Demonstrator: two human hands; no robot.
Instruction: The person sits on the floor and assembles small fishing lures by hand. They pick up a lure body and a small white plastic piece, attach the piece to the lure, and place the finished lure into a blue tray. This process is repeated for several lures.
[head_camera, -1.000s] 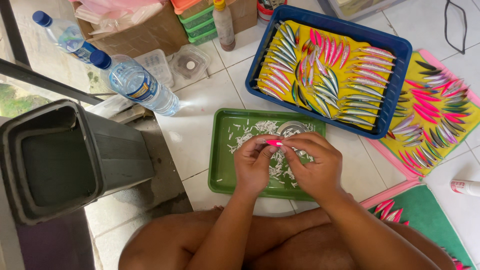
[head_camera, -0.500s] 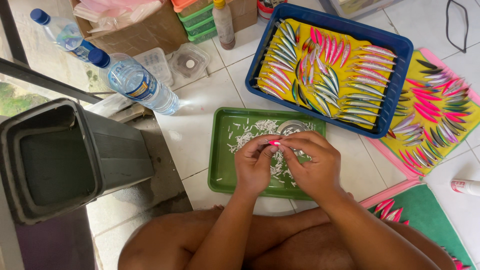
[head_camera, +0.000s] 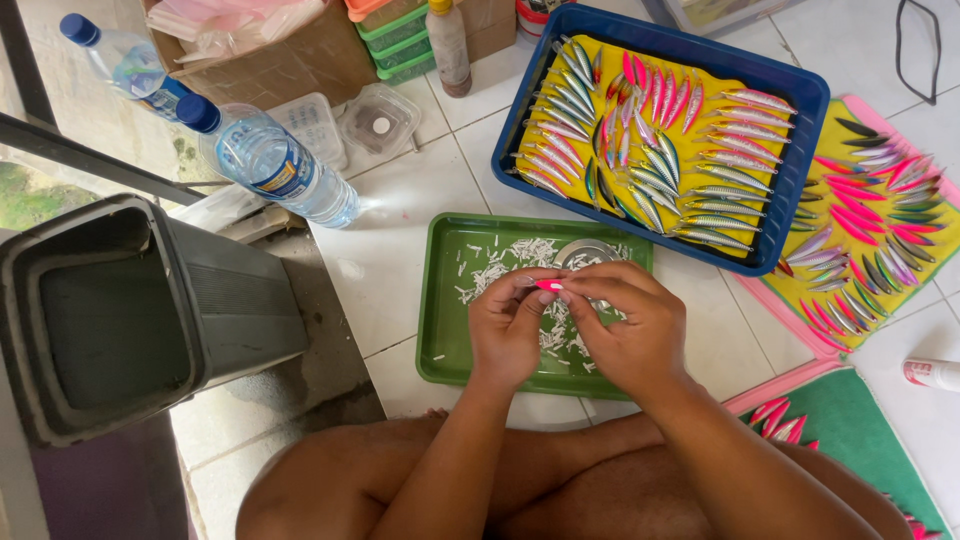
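My left hand (head_camera: 508, 325) and my right hand (head_camera: 625, 325) meet over a green tray (head_camera: 440, 300) on the white tiled floor. Between their fingertips they pinch a small pink fishing lure (head_camera: 548, 285), of which only the tip shows. Many small white pieces (head_camera: 505, 255) lie scattered in the tray, and a round metal lid or tin (head_camera: 583, 253) sits at its far side, partly behind my fingers. My bare knees are at the bottom of the view.
A blue tray (head_camera: 800, 90) with a yellow mat holds several rows of coloured lures. A pink-edged yellow mat (head_camera: 930, 230) and a green mat (head_camera: 860, 440) hold more. Two water bottles (head_camera: 270, 160), a dark bin (head_camera: 120, 310), a cardboard box (head_camera: 320, 55) and small containers stand left.
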